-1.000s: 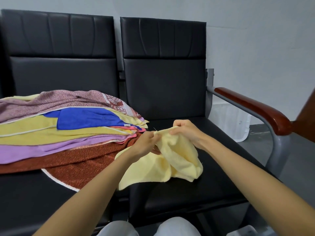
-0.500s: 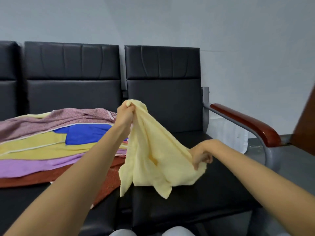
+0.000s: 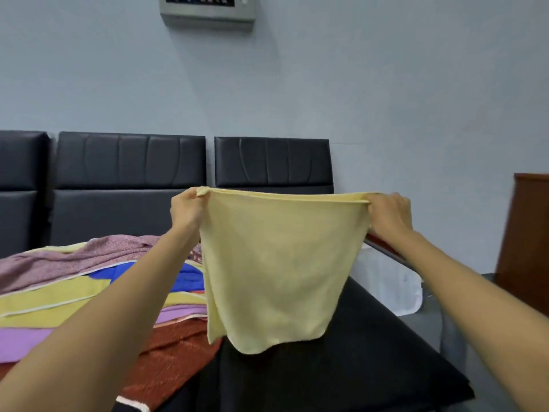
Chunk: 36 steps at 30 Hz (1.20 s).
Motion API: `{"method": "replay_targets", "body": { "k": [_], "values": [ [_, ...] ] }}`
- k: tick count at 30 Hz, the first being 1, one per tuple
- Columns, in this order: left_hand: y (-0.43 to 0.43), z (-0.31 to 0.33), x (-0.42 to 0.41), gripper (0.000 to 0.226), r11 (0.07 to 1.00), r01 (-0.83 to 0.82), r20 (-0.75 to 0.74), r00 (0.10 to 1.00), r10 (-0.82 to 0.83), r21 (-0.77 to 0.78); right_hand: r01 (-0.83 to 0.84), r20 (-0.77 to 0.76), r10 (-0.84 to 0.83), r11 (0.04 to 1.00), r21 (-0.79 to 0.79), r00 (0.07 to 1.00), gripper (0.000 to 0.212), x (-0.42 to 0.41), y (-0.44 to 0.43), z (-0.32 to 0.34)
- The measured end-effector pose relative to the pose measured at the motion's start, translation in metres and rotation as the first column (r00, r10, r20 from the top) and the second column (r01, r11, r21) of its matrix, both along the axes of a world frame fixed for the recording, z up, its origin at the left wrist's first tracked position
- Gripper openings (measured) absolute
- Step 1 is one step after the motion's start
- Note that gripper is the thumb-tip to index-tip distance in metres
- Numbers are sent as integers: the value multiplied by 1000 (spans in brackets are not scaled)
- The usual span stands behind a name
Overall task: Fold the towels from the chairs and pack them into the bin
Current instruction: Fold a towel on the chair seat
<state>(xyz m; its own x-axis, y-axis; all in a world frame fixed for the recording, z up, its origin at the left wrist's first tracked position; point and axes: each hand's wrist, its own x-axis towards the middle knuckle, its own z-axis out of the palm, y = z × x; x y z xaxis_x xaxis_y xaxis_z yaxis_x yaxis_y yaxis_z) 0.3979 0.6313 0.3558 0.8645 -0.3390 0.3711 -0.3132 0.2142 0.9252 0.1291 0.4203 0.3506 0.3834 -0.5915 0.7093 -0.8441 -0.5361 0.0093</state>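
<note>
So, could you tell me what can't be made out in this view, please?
Head view only.
Wall panel: cut by top edge; markings too small.
Towel pile: partly behind left forearm and yellow towel.
White container: partly hidden by right forearm and armrest; contents unclear.

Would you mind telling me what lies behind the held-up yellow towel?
Above the yellow towel shows a black chair backrest, below it the black seat; whatever lies between them is covered.

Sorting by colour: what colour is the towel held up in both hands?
The towel is plain pale yellow; head view.
</note>
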Motion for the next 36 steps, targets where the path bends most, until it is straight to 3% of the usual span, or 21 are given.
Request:
{"method": "replay_targets", "body": {
  "k": [1,4,8,13,16,22,29,36],
  "values": [
    [-1,5,-1,33,1000,-12,-13,1000,12,-16,-1,62,1,1000,7,998,27,-1,3,12],
    [-2,12,-4,28,997,-43,-69,997,38,-66,-20,38,17,998,68,999,25,-4,7,27],
    [-3,8,-15,28,998,-18,-1,1000,18,-62,8,200,-3,1000,-23,980,22,-26,7,26],
    [-10,5,-35,28,983,-18,58,998,29,-183,-36,302,51,998,-57,952,12,-34,9,18],
    [-20,-1,-35,31,981,-12,36,999,20,-194,-131,415,120,991,-2,902,24,-36,5,13],
    [-61,-24,-6,29,998,13,-78,997,-17,-53,-68,271,6,974,217,962,26,-17,-29,1],
    [-85,-1,14,30,994,15,-81,996,-24,-110,-88,473,59,995,38,879,22,2,-50,30],
    [-57,-41,-10,30,979,135,-50,988,-144,-152,-109,446,86,994,26,891,20,-29,-35,-7]
  ]
}}
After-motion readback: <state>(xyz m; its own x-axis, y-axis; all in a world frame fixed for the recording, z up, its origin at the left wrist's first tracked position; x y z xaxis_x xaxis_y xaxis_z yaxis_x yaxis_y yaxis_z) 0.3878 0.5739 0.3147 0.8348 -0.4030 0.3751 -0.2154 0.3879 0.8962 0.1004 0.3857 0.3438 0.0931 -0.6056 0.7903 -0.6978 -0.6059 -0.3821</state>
